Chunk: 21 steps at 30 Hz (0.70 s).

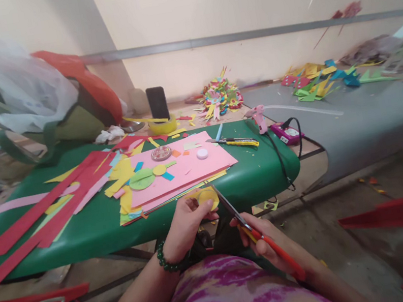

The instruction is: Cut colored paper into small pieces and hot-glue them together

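Between the thumb and fingers of my left hand (188, 223) is a yellow paper circle (208, 197), held just in front of the green table edge. My right hand (265, 243) grips red-handled scissors (230, 207), whose blades point up and left beside the circle's right edge. Whether the blades touch the paper I cannot tell. Beyond my hands lies a stack of pink paper (190, 173). On it rest a green paper oval (142, 179), a small yellow circle (159, 170), a white round cap (202, 154) and a yellow utility knife (236, 141).
Red paper strips (48, 202) lie across the green table cover (98, 248) at left. A phone (157, 104) stands in a yellow tape roll (163, 125). A pink glue gun (258, 119) with a black cord sits at right. Bags (60, 92) and a colourful paper pile (220, 97) stand behind.
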### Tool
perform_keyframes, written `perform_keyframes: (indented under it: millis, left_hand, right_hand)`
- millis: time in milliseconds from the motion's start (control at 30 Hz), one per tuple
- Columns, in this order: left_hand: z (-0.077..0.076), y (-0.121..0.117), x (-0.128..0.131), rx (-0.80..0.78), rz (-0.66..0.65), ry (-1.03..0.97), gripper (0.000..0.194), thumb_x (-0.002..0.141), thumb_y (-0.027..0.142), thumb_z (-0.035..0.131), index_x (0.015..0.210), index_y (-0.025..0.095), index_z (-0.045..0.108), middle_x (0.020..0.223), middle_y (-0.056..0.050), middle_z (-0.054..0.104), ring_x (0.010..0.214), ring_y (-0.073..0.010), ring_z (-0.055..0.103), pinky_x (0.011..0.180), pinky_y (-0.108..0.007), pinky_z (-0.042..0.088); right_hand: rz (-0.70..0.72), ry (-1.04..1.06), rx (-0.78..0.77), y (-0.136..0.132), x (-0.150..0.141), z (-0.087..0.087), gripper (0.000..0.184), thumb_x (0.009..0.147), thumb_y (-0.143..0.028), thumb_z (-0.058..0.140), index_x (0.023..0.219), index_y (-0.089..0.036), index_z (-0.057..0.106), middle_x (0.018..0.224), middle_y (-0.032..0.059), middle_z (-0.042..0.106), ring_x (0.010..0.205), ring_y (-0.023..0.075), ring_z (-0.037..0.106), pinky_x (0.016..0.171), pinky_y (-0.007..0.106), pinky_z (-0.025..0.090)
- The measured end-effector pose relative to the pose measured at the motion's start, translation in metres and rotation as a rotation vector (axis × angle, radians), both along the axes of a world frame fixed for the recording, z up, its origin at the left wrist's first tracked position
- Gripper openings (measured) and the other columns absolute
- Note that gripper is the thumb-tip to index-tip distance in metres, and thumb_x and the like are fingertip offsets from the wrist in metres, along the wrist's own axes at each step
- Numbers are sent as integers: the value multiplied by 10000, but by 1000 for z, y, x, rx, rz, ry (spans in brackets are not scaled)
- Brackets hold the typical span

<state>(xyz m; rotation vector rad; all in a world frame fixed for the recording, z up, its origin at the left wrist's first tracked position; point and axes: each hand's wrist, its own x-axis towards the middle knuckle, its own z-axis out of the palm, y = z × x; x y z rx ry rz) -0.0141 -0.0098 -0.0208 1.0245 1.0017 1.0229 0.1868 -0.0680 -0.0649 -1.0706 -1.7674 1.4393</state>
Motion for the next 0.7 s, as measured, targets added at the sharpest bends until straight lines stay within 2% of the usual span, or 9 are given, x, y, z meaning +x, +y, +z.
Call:
perform_keyframes:
  millis: [467,700]
  left_hand:
    - [5,1,0,36,-57,34,356,629,436,788,695,118,643,627,16,580,521,-69,529,505,-178,506]
    - [5,1,-2,52,-84,42,353,646,438,771,720,122,631,643,15,567,524,-73,518,498,-189,504]
  right_hand:
    - [-17,-21,29,-1,5,-7,942,673,-940,328,1149,-154,537,725,-3,532,612,135,432,535,250,322]
    - [-13,-40,30,-2,7,-3,928,663,-933,345,1136,-162,548,706,-17,515,598,132,418,531,250,312]
